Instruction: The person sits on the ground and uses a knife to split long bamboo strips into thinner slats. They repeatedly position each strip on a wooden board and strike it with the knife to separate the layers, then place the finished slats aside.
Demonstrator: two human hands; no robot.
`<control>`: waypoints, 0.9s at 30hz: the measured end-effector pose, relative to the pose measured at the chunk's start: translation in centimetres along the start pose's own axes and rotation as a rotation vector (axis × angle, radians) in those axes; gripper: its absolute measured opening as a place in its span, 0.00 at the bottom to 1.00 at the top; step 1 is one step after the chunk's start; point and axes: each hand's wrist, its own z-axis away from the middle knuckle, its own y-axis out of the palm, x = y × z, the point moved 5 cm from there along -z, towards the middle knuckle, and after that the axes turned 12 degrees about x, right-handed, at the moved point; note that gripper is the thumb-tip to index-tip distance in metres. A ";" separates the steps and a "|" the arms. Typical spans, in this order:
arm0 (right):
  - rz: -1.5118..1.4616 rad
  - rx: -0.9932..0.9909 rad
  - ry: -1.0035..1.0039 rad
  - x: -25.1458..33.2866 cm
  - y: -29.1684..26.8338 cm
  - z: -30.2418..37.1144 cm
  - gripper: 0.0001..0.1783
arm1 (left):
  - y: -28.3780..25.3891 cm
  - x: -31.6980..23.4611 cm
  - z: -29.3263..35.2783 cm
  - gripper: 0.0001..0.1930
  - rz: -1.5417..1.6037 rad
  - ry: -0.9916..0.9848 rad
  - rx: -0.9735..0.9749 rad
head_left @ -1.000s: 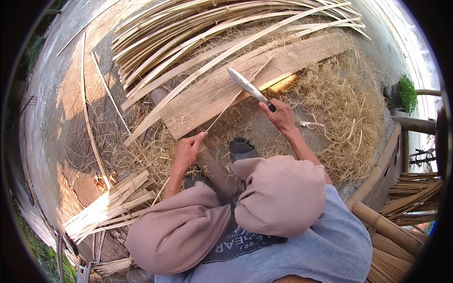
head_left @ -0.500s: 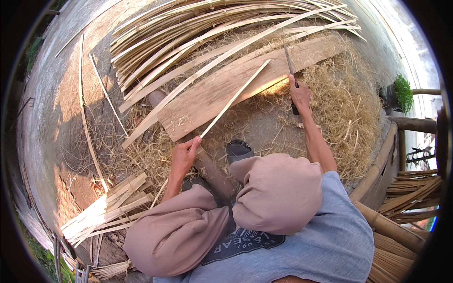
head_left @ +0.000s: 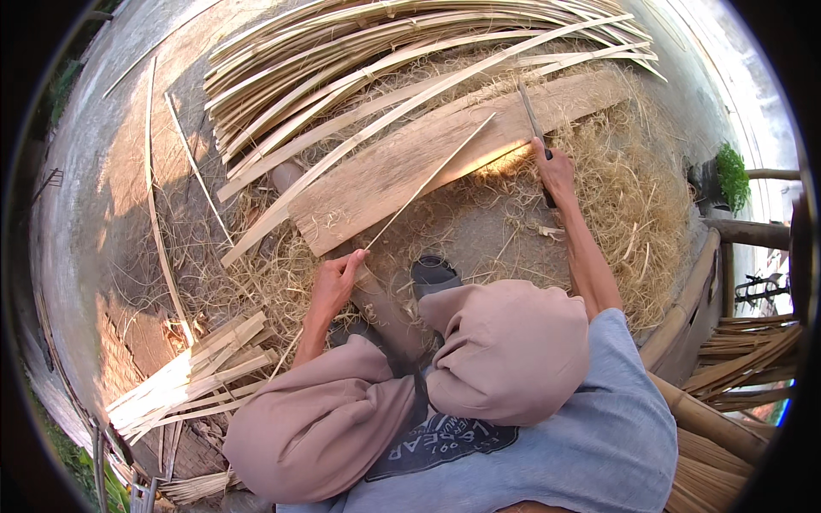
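Observation:
My left hand (head_left: 332, 288) pinches the near end of a narrow bamboo strip (head_left: 428, 181) between thumb and fingers. The strip slants up and to the right over a broad wooden board (head_left: 363, 195), its thin edge showing. In my right hand (head_left: 559, 174) is a knife (head_left: 528, 109) with a black handle, closed in the fingers. Its blade points away from me over the right part of the board, a short way right of the strip's far end.
Beyond the board lies a big pile of long bamboo strips (head_left: 282, 77). Curly shavings (head_left: 637, 188) cover the ground to the right. Shorter split pieces (head_left: 205, 368) are heaped at lower left. A bamboo rail (head_left: 710, 415) and a potted plant (head_left: 731, 175) stand at the right.
The strip has turned in my left hand, from its flat face to its thin edge. My right hand and the knife have shifted slightly right.

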 end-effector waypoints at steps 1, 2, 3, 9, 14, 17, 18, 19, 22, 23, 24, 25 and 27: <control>-0.041 0.085 -0.023 2.4 0.4 1.1 0.35 | 0.0 0.7 0.8 0.24 0.007 -0.067 0.032; -0.082 0.170 -0.043 4.2 1.3 2.2 0.33 | 0.3 1.2 1.2 0.24 0.028 -0.006 -0.021; -0.264 0.269 -0.082 5.3 2.9 3.8 0.32 | 0.3 1.7 1.3 0.24 0.036 0.064 -0.067; -1.009 0.620 0.036 7.3 9.0 11.6 0.24 | 0.0 -0.2 1.2 0.23 -0.090 0.083 -0.090; -0.863 0.961 0.165 8.8 11.6 17.1 0.25 | 0.2 0.3 1.3 0.24 -0.121 0.121 -0.157; -0.721 1.064 -0.059 11.0 12.7 19.6 0.24 | 0.4 1.0 0.3 0.29 -0.032 0.115 -0.146; -0.696 0.925 -0.056 10.8 11.9 18.9 0.23 | 0.2 1.8 -0.3 0.31 0.052 -0.022 -0.028; -0.670 0.788 -0.054 10.5 10.6 17.9 0.22 | 0.4 2.4 -0.7 0.34 0.135 -0.160 0.090; -0.112 0.167 -0.460 11.8 7.5 14.4 0.20 | 0.0 2.4 -1.1 0.36 0.164 -0.101 0.087; -0.060 0.097 -0.486 11.6 7.2 12.9 0.21 | 0.0 2.5 -1.3 0.36 0.162 -0.099 0.091; -0.005 0.030 -0.510 11.3 7.0 11.5 0.22 | 0.3 2.8 -1.5 0.36 0.164 -0.100 0.096; 0.055 -0.038 -0.535 10.9 6.7 10.4 0.22 | 0.6 2.9 -1.6 0.36 0.169 -0.098 0.102; 0.188 0.063 -0.353 8.2 7.1 7.8 0.24 | 0.8 0.9 -1.1 0.36 0.220 -0.041 0.135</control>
